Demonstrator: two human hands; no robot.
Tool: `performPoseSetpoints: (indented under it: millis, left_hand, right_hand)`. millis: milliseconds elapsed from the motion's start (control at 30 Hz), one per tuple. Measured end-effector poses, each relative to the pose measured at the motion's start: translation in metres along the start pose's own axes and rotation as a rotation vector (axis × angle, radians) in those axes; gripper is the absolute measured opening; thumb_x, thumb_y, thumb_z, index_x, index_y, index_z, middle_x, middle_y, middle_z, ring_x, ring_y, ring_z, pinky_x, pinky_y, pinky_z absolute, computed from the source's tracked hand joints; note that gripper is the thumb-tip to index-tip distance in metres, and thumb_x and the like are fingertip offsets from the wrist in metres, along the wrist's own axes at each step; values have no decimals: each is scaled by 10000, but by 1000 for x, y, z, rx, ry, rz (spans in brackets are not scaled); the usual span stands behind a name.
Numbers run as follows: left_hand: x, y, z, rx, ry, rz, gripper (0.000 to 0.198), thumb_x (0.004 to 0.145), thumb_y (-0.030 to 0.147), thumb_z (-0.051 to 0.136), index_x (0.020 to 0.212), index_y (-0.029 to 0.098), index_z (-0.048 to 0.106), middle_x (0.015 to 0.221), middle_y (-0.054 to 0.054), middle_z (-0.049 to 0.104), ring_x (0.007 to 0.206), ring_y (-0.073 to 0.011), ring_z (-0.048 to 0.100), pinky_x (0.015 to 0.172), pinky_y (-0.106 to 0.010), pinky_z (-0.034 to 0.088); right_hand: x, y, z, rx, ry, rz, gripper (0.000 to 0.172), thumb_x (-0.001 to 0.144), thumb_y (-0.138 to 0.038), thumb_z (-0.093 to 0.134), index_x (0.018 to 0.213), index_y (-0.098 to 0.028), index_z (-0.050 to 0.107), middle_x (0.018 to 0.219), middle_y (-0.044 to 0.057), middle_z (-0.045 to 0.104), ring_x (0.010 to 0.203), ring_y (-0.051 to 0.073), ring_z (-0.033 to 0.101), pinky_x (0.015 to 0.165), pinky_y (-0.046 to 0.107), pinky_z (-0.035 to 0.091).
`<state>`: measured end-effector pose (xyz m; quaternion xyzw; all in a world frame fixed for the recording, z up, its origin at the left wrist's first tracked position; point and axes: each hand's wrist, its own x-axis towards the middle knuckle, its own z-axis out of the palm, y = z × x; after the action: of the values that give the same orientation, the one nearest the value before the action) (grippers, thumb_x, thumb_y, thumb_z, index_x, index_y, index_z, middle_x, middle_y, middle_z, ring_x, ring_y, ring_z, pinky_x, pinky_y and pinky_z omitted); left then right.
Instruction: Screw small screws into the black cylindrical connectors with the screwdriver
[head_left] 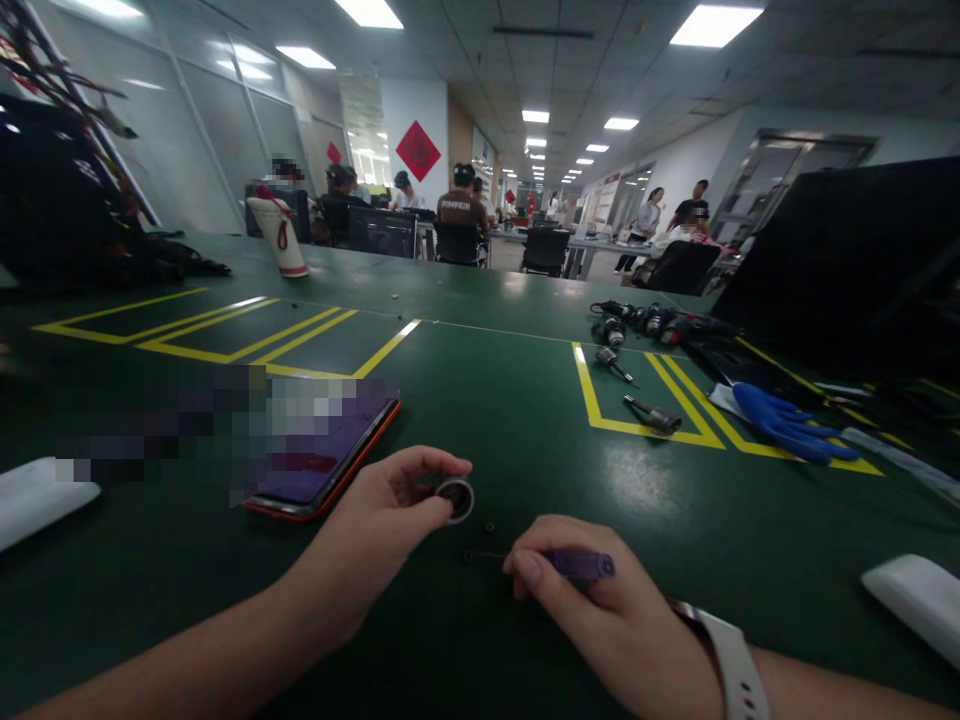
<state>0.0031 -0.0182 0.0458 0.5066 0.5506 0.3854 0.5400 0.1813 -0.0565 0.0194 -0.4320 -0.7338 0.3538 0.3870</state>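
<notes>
My left hand [405, 495] pinches a round metal ring [456, 500] between thumb and fingers, its opening turned toward me. My right hand [577, 590] is closed around a small screwdriver with a purple translucent handle [581, 564]. The thin shaft points left, low over the green table, and its tip is by a tiny dark part [468, 557]; whether they touch I cannot tell. Another tiny dark nut-like piece [490, 526] lies between my two hands.
A phone in an orange case [322, 470] lies left of my left hand. Metal tool parts [652, 414] and a blue glove [787, 425] lie at the right by yellow tape. A paper cup [281, 240] stands at the back left. White objects [45, 498] flank both sides. People sit beyond.
</notes>
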Motion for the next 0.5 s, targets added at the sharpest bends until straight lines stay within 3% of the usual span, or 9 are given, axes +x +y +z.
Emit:
performPoseSetpoints:
  millis: [233, 367, 500]
  left_hand:
    - [-2, -1, 1, -4, -19, -12, 182, 652, 165, 658, 833, 180, 668, 873, -36, 710, 865, -208, 645, 810, -332, 474]
    - [-2, 0, 0, -10, -31, -18, 232, 659, 163, 653, 890, 185, 663, 915, -40, 710, 897, -213, 640, 834, -344, 467]
    - [-1, 0, -1, -25, -44, -76, 275, 677, 179, 647, 952, 170, 660, 922, -57, 708, 913, -233, 641, 871, -384, 451]
  right_hand:
    - [0, -1, -1, -9, -25, 5, 282, 863, -282, 441, 663, -163, 599, 625, 27, 598, 603, 136, 556, 584, 265, 437]
    - [-4, -4, -5, 0, -9, 170, 347, 853, -385, 432, 621, -168, 571, 536, -7, 491, 512, 124, 483, 493, 249, 387]
    - [-4, 1, 0, 207, -61, 331, 371, 838, -470, 446, 660, -167, 564, 517, -21, 481, 499, 115, 472, 507, 246, 386]
